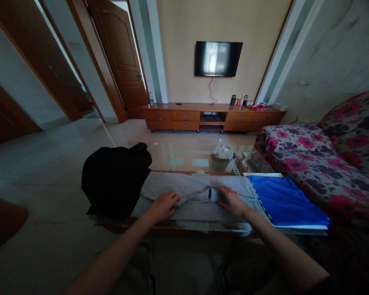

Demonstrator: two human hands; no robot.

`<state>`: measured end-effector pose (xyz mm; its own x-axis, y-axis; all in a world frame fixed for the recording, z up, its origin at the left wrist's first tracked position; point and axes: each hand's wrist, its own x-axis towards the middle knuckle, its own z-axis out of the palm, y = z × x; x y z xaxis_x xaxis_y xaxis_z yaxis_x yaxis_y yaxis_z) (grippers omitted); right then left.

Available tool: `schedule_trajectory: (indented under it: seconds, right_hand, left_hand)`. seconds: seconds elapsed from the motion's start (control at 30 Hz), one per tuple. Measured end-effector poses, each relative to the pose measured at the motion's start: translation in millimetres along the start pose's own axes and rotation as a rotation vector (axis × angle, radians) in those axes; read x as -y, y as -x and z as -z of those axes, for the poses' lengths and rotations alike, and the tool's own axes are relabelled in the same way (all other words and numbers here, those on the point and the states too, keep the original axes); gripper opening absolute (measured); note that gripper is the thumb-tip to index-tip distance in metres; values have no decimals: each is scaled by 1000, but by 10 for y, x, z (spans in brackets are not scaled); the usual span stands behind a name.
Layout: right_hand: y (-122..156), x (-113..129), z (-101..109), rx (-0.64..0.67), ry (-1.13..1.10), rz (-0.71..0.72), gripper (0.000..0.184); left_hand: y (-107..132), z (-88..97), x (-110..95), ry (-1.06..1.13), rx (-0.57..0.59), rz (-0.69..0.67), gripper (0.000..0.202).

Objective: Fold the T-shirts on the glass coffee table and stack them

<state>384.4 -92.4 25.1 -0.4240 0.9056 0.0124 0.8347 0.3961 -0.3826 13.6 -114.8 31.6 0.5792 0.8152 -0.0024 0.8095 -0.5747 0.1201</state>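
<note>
A light grey garment (197, 184) lies folded across the glass-topped coffee table (160, 153), in front of me. My left hand (166, 206) rests on its left part, fingers curled over the edge of a folded layer. At the right part, my right hand (232, 200) grips the same layer between fingers and thumb. Between the hands the fabric bunches up around a small opening. A black cloth item (113, 180) lies heaped at the table's left end, touching the garment. To the right of the garment is a flat, folded blue cloth (290, 200) with a white layer under it.
A bin (218, 163) with white crumpled material shows near the table's far right part. The flowered sofa (313, 164) stands close on the right. Farther back are a low wooden cabinet (186, 116) with several bottles, a wall television (218, 59) and a wooden door (118, 57).
</note>
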Motion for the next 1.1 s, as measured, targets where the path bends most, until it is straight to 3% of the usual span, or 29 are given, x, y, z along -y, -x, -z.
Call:
schedule_trajectory:
  seconds: [0.2,0.47,0.7,0.9,1.0,1.1]
  right_hand:
    - [82,26,165,21,-37,156,32]
    - [216,18,157,177,133,99,36]
    - [181,20,194,202,151,92,27]
    - [188,-239,169,242,70,36,33]
    - [221,-578,351,88,103,-84,30]
    - [333,-1014,455,-123,242,-481,31]
  left_hand:
    - [25,89,-84,-25,-51,-93,27]
    - [7,-36,-137,-44,66,-233,18]
    - [-46,-39,-173,-3,36,-250,13]
    - [-3,-23,-144,87,96,-227,32]
    - [23,21,-46,105,90,-184,47]
    - [34,37,44,91,95,-149,48]
